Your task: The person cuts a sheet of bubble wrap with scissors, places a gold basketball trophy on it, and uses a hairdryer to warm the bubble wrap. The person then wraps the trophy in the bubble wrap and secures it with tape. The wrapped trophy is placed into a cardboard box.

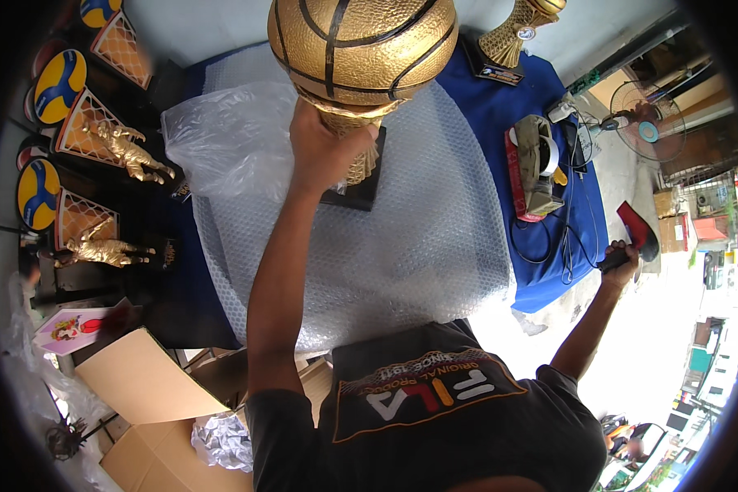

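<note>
A tall gold basketball trophy with black seams stands on a dark square base over a sheet of bubble wrap. My left hand is wrapped round its narrow gold stem, just under the ball. A clear plastic bag lies crumpled beside that hand, on the bubble wrap. Out to the right, away from the table, my right hand grips the dark handle of a red and black hair dryer. The hair dryer is apart from the trophy.
Volleyball trophies with gold figures line the left side. Another gold trophy stands at the back right of the blue-covered table. Nearby are a tape dispenser, loose cables and a fan. An open cardboard box sits lower left.
</note>
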{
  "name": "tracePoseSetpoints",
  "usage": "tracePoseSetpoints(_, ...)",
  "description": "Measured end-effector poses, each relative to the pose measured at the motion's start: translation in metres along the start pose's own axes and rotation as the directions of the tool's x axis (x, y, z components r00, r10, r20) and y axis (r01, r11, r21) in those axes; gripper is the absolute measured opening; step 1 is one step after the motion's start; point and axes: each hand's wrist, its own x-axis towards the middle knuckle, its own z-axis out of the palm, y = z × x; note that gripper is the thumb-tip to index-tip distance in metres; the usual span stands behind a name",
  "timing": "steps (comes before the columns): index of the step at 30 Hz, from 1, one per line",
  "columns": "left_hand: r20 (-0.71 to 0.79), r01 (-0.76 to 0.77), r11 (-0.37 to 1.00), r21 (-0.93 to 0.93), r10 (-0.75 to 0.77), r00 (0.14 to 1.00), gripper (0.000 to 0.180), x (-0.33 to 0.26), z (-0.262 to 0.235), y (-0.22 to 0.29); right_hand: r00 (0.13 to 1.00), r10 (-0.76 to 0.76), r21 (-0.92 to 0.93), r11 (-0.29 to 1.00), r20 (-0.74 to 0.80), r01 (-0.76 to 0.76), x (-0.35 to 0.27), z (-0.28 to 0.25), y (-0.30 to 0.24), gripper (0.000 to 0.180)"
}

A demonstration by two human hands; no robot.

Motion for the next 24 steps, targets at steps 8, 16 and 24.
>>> tracePoseSetpoints(8,-0.033,0.064,0.998,0.011,-0.063,0.997,0.057,-0.004,0.001,0.004,0.799,0.222,-0.253,0.963,0.559,-0.091,-0.171,0.205,0.043,0.045)
tracePoseSetpoints(16,-0.135,0.033,0.999,-0.031,-0.037,0.99,0.059,-0.007,0.011,0.002,0.575,0.476,-0.392,0.879,0.666,-0.273,-0.168,0.278,0.124,0.016)
tracePoseSetpoints(24,-0.194,0.025,1.0,-0.007,-0.026,0.981,0.053,-0.009,0.022,0.005,0.485,0.717,-0.296,0.668,0.501,-0.683,-0.133,0.29,0.16,0.012)
